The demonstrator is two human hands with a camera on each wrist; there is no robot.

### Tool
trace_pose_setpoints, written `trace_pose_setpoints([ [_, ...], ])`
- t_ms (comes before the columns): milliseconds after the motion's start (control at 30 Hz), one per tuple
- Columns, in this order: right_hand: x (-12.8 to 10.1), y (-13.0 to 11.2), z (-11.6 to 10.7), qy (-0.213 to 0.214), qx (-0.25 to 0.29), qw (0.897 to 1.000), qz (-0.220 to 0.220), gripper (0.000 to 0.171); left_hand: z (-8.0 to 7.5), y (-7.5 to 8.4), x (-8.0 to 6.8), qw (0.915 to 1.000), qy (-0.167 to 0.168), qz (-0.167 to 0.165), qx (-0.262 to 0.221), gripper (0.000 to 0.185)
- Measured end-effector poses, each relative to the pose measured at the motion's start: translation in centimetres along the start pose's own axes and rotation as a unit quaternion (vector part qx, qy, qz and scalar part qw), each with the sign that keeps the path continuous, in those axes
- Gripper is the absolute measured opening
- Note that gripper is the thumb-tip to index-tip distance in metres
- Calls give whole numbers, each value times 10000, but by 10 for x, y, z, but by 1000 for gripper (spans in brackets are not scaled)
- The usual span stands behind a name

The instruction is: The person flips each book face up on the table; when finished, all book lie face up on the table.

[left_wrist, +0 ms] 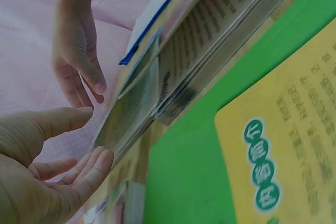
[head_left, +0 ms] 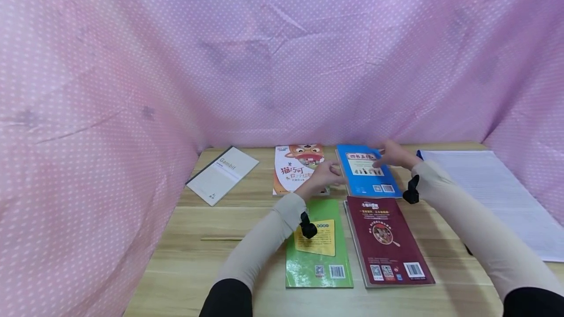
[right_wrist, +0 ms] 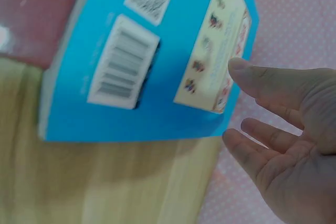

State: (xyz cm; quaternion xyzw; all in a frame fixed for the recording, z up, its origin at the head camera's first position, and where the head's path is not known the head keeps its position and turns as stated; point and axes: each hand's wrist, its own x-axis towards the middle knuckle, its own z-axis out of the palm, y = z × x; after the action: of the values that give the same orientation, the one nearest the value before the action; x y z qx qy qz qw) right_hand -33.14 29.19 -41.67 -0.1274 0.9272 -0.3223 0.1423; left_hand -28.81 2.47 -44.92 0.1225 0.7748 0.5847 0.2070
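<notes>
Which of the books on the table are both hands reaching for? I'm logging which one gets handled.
The blue book in the back row: left hand and right hand flank it; the others lie untouched.

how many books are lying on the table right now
5: grey notebook far left, cat book beside the blue book at the back, green book and maroon book in front.
</notes>
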Motion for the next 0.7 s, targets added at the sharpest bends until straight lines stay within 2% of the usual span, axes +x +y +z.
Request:
trace_pose_setpoints([
  [100, 0, 11, 3, -29, -83, 9998, 160, 68, 5, -4, 4, 10000, -35, 24, 60, 74],
  [233, 0, 22, 7, -35, -15, 10000, 55, 64, 12, -9, 8, 9999, -93, -69, 35, 83],
  [333, -1, 28, 11, 17, 125, 9999, -77, 65, 16, -11, 9, 9995, 95, -212, 210, 85],
  [467, -1, 32, 15, 119, 220, 9997, -15, 68, 22, -9, 11, 9981, 356, -340, 382, 82],
  [700, 1, 33, 16, 146, 346, 9989, 284, 69, 27, -6, 18, 9971, 419, -334, 538, 83],
])
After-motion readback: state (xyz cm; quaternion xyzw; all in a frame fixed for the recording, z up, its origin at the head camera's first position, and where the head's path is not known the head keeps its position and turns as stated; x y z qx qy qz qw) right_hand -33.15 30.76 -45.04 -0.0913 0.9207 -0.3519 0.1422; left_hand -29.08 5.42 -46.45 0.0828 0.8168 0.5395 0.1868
